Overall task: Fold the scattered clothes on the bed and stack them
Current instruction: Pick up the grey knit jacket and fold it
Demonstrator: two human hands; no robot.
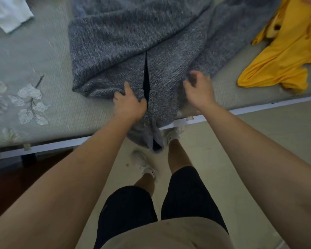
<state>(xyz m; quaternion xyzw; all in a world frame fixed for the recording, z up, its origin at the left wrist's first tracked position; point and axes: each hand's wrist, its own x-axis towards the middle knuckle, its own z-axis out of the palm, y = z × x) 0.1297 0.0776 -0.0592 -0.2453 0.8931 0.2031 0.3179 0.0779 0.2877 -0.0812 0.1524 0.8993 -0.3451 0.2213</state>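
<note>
As the person stands at the edge of the bed, the big grey speckled knitted cardigan [133, 42] lies spread on the pale green bedspread [61, 108]. Its open front faces up, and one end spills over the white bed rail [258, 108] towards the floor. The left hand [129, 103] sits on the panel left of the dark front opening, fingers curled into the knit and gripping a bunch of it. The right hand [199, 90] is at the right-hand panel with fingers bent. It is blurred, though, and I cannot tell whether it has cloth pinched or only touches it.

That knit looks thick, soft and fairly heavy. I'd expect it to sag and stretch if lifted by one point, and the hanging end may drag it off the edge. It would be better to take it by both front edges or the shoulders and pull it fully onto the bed before folding.

Just beside its right side lies a crumpled yellow jersey garment [285, 56], close enough to get caught under a fold. A white cloth [9, 13] sits well apart at the far left.
</note>
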